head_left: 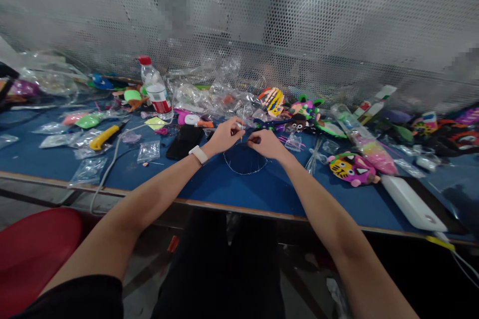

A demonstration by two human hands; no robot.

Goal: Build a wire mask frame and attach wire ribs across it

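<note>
Above the near middle of the desk (209,189), a thin pale strand (243,174) sags in a curve between and below the two hands, a straight piece of it or something like it standing up at the left hand's fingertips. The left hand (225,135) has its thumb and fingers pinched together there; the right hand (268,144), just beside it, pinches too, at a dark bit too small to make out. A white band (198,154) circles the left wrist. Left of that wrist lie a black phone (184,142) and, farther left, a yellow-handled cutter (105,137). A red-capped bottle (156,90) stands toward the far side, beside crumpled clear plastic (220,93). Right of the right forearm are a pink-and-yellow mask (354,168) and a white power bank (413,203). A perforated metal panel (239,15) rises behind the desk.
</note>
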